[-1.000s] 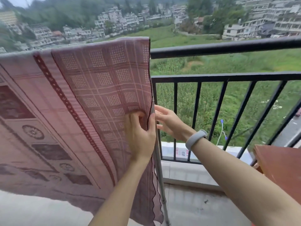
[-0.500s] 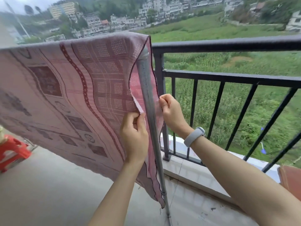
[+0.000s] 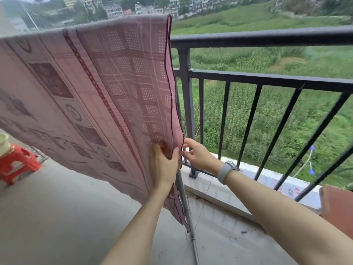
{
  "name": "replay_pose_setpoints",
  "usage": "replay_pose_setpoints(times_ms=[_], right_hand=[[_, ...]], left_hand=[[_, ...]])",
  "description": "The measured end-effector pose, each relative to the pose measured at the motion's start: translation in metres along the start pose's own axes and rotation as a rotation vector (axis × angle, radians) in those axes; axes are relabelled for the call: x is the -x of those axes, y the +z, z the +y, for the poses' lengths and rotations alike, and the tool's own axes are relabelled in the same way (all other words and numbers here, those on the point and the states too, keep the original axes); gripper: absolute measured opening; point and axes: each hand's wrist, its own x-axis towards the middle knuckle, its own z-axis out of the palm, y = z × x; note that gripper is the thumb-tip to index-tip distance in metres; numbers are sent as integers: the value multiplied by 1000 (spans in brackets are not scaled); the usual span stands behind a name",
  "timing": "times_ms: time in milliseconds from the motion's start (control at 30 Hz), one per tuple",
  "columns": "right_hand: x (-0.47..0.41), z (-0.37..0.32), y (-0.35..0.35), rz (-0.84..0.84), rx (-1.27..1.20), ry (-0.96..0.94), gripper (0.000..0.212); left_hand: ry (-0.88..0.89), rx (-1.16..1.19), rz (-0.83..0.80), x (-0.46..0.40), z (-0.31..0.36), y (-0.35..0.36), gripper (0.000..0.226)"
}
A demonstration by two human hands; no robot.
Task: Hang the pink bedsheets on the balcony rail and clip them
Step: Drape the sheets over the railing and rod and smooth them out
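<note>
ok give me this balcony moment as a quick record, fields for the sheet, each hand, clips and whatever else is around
sheet: pink bedsheet draped over a top bar, hanging down on the balcony side
left hand: left hand grips the sheet near its right edge, low down
right hand: right hand, fingers at the sheet's edge, watch on the wrist
clips: none visible
railing: black balcony rail bare to the right of the sheet
pole: grey pole slanting to the floor below the hands
other: red stool far left

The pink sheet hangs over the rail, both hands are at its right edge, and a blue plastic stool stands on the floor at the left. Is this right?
Not quite: the stool is red, not blue, as the head view shows. The rest stands: the pink sheet hangs over the rail, with the left hand and right hand at its right edge.
</note>
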Motion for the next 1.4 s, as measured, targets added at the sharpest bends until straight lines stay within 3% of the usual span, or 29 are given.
replay_pose_setpoints(times_ms=[133, 267, 367, 433, 467, 533, 567, 600, 667, 733, 800, 1033, 1133, 1233, 1400], right_hand=[[-6, 5, 14, 73, 24, 33, 13], [-18, 22, 6, 270, 192, 111, 18], [-31, 23, -28, 543, 328, 77, 17], [-36, 12, -35, 695, 343, -53, 17], [-37, 11, -32, 649, 361, -92, 16], [-34, 17, -19, 319, 496, -68, 11], [-31, 25, -18, 209, 560, -35, 10], [-31, 31, -22, 230, 570, -12, 10], [-34, 31, -35, 409, 504, -9, 10], [-41, 21, -43, 493, 462, -27, 13], [-49, 15, -47, 510, 475, -7, 15], [-50, 10, -58, 530, 594, 114, 19], [-64, 19, -61, 467, 152, 276, 20], [-61, 20, -41, 377, -264, 355, 25], [-41, 30, -16, 259, -107, 278, 20]], left_hand=[[7, 62, 9, -8, -27, -2, 19], [-1, -21, -56, -3, -46, -9, 33], [-11, 68, 211, -17, -44, -19, 10], [33, 63, 304, -20, -40, -24, 15], [86, 0, 213, -17, -41, -23, 16], [168, -175, -158, -2, -45, -17, 19], [143, -205, -269, 1, -50, -15, 21], [92, -163, -241, -1, -52, -18, 20], [19, -3, 42, -10, -55, -33, 17], [-24, 66, 283, -22, -55, -51, 28], [-45, 64, 349, -30, -57, -63, 34], [137, -173, 211, -25, -90, -81, 18], [57, -227, 180, -24, -96, -87, 20], [-65, -295, -1, -2, -94, -71, 18], [-259, -294, -66, 39, -110, -44, 19]])
